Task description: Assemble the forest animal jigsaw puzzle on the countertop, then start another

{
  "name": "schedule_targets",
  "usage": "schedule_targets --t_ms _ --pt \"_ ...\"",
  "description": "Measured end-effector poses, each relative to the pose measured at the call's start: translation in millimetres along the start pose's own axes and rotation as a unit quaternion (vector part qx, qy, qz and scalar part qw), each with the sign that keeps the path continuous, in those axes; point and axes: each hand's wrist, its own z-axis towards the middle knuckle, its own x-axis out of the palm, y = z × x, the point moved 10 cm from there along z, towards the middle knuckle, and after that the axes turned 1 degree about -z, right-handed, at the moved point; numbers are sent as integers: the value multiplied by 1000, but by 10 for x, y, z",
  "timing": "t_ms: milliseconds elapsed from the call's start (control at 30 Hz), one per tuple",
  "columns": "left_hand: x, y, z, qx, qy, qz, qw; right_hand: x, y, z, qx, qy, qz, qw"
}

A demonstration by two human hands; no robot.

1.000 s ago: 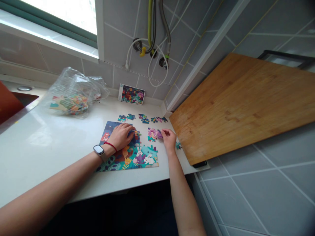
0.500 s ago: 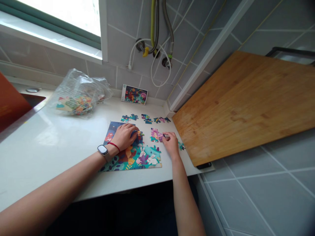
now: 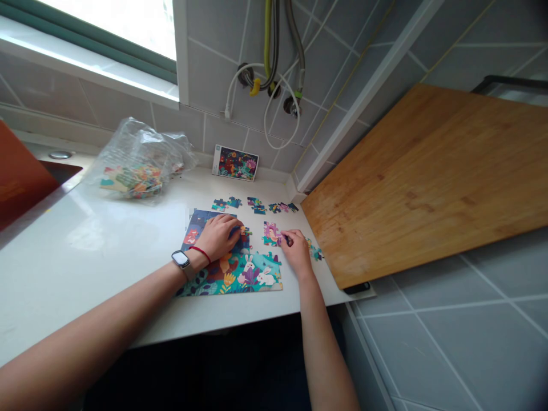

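A partly assembled puzzle (image 3: pixel 252 277) with white rabbits and flowers lies near the counter's front edge. My left hand (image 3: pixel 219 237) rests on its upper part, fingers spread over the dark blue area, by a small piece with yellow at its right edge. Right of the puzzle, my right hand (image 3: pixel 295 248) pinches a puzzle piece, mostly hidden by the fingers, beside a pink joined section (image 3: pixel 270 233). More loose pieces (image 3: pixel 257 205) lie in a row behind. A teal piece (image 3: pixel 315 251) sits just right of my right hand.
A picture card (image 3: pixel 236 163) leans on the tiled wall. A clear plastic bag of pieces (image 3: pixel 141 171) stands at the back left. A wooden board (image 3: pixel 428 188) leans along the right side. Hoses and a white cable (image 3: pixel 265 114) hang on the wall.
My right hand has drawn its fingers in and turned slightly, and the piece in it has shifted away from the pink section. My left hand stays in place.
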Motion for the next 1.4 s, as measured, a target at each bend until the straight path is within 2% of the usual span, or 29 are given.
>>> schedule_targets --t_ms 367,667,733,900,1033,1133,1200,1300,1400 --pt "21 -4 -1 2 4 -7 1000 18 -48 -6 7 8 20 1000" --pt "41 -8 -7 6 7 -9 1000 7 -32 -28 3 6 -4 1000" --pt "45 -2 -6 6 6 -12 1000 -66 -60 -19 11 -21 24 999" --pt "43 6 -3 6 0 -16 1000 -416 -226 -56 54 -170 75 981" --pt "53 -2 -1 9 6 -21 1000 -464 -260 -73 66 -198 96 973" --pt "58 1 0 8 7 -27 1000 -417 -227 -68 68 -184 87 977" --pt "58 -1 0 9 6 -30 1000 -333 -159 -60 55 -151 74 984" --pt "59 -7 0 11 4 -32 999 -69 29 -53 1 -47 45 998" --pt "59 -18 2 12 5 -34 999 239 146 -80 -33 65 17 997"
